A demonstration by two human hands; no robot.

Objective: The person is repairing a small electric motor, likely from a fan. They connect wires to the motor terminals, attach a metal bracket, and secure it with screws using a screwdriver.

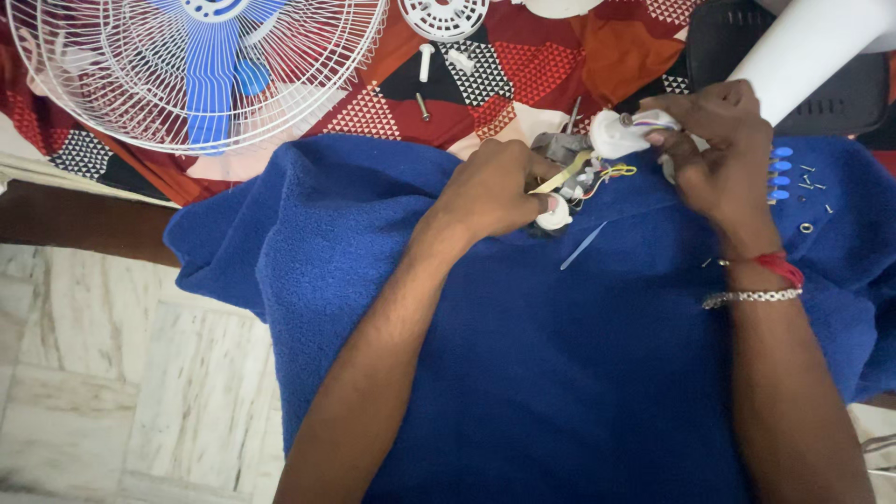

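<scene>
Gripping a small fan motor (560,154) with coloured wires, the left hand (495,191) is closed around its near side over the blue towel (523,373). Just to the right, the right hand (719,154) pinches a white plastic part (616,135). Far left lies a white fan cage (196,70); small screws (810,182) lie far right.

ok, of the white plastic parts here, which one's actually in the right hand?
The small rounded white housing with coloured wires trailing from it, pinched by the right hand. The white knob sits under the left hand; the white pegs lie loose on the patterned cloth.
</scene>
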